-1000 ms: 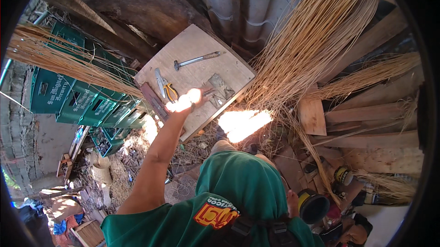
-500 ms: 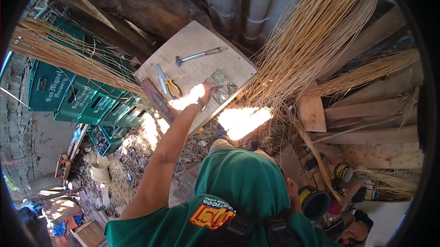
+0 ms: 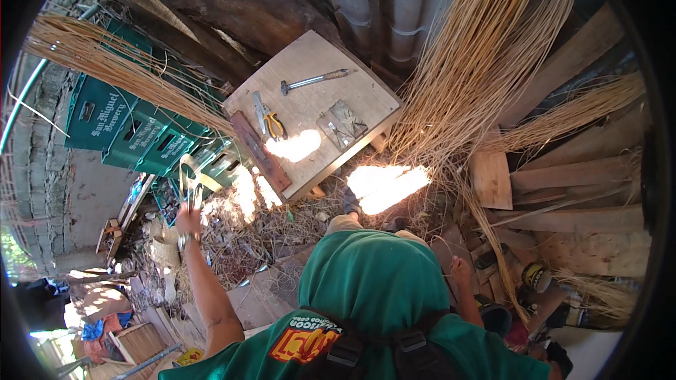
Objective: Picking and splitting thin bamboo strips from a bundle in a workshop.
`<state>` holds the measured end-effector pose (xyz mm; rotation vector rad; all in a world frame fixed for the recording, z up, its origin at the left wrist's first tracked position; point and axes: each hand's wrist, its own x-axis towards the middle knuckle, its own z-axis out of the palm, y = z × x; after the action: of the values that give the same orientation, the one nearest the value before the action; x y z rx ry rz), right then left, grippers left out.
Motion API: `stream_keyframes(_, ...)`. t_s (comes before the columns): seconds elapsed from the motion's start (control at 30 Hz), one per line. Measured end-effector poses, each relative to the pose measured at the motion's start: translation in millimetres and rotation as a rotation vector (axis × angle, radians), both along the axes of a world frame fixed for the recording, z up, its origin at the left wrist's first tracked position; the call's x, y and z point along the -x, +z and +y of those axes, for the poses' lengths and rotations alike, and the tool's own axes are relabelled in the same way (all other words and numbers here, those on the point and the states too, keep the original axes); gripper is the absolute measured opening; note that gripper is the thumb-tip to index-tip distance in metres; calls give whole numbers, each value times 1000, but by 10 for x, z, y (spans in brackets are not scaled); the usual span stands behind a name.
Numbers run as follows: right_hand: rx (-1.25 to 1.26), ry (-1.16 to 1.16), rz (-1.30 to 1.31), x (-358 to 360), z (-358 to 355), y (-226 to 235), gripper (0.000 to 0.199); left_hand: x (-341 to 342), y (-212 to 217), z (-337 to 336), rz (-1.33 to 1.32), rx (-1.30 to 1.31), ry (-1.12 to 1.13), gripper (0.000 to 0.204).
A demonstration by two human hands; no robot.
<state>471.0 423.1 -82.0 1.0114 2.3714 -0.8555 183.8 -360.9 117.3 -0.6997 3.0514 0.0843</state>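
Observation:
My left hand (image 3: 188,221) is raised at the left, beyond the table's corner, with its fingers closed round a looped pale strip (image 3: 205,177). The loop stands up from the hand in front of the green crates. My right hand (image 3: 461,271) hangs low by my right side; its fingers are too small and partly hidden to read. On the tilted wooden table (image 3: 306,63) lie a hammer (image 3: 315,81), cutters with a broad grey blade (image 3: 260,110), yellow-and-black pliers (image 3: 274,126) and a clear box (image 3: 342,125) of small metal pieces.
A reddish-brown wooden bar (image 3: 259,157) lies along the table's left edge. Green crates (image 3: 134,133) are stacked at the left, with long cane strands (image 3: 127,63) over them. A big cane bundle (image 3: 486,49) spreads at the right beside planks (image 3: 577,176). Fibre scraps (image 3: 239,246) litter the floor.
My left hand has left the small box on the table and swung out to the left, where it now holds the looped strip. The view has shifted slightly.

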Motion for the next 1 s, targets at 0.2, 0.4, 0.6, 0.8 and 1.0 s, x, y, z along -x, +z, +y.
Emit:
stream_keyframes(0.2,-377,813,33,951,-36,480,29,-1867,-566,244,-452,17,397,74)
stream_keyframes(0.4,262,871,496,2000,-912,799,28,-851,-86,3455,-131,-1061,-80,36)
stream_keyframes(0.6,509,1214,800,2633,-1150,2159,19,-137,33,4125,-484,-1349,-507,31)
stream_keyframes(0.8,328,638,287,2517,670,2036,22,605,-344,2888,-476,-934,-650,26)
stream_keyframes(1.0,-32,399,82,2224,1710,2881,19,1177,-332,2014,-312,-907,-503,29)
